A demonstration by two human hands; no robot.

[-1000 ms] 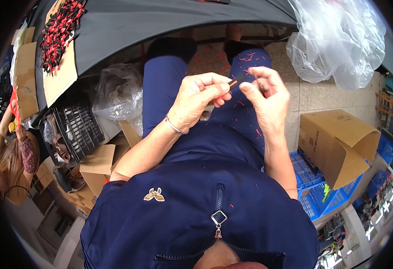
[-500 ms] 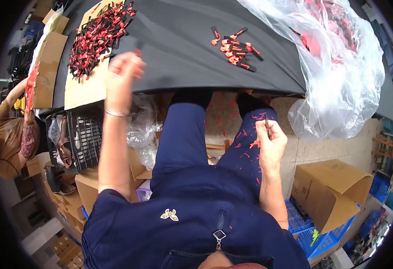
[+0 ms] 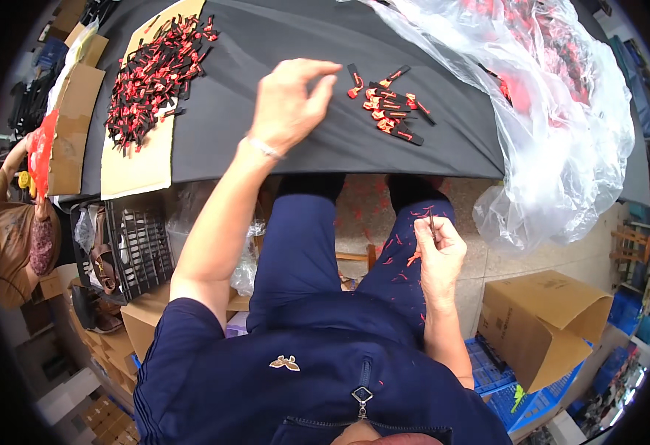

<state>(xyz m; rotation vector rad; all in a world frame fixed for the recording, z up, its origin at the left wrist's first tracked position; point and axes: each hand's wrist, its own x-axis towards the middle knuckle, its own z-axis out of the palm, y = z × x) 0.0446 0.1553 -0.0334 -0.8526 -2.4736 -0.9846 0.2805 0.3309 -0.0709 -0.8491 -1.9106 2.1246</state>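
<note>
My left hand (image 3: 289,105) reaches over the black-covered table (image 3: 266,44), fingers apart and empty, just left of a small heap of black and red pieces (image 3: 389,106). My right hand (image 3: 438,257) rests on my right thigh, closed around a thin dark tool (image 3: 432,222) that sticks up from the fist. Red thread scraps (image 3: 406,245) are scattered on my dark blue trousers.
A big pile of black and red pieces (image 3: 154,74) lies on a cardboard sheet at the table's left. A clear plastic bag (image 3: 562,126) with red pieces spills over the right end. A black crate (image 3: 140,252) and cardboard boxes (image 3: 540,326) stand on the floor. Another person (image 3: 14,230) sits at the far left.
My left hand has left my lap, gone up to the large pile on the left, then swung right toward the small heap. My right hand stayed on my thigh.
</note>
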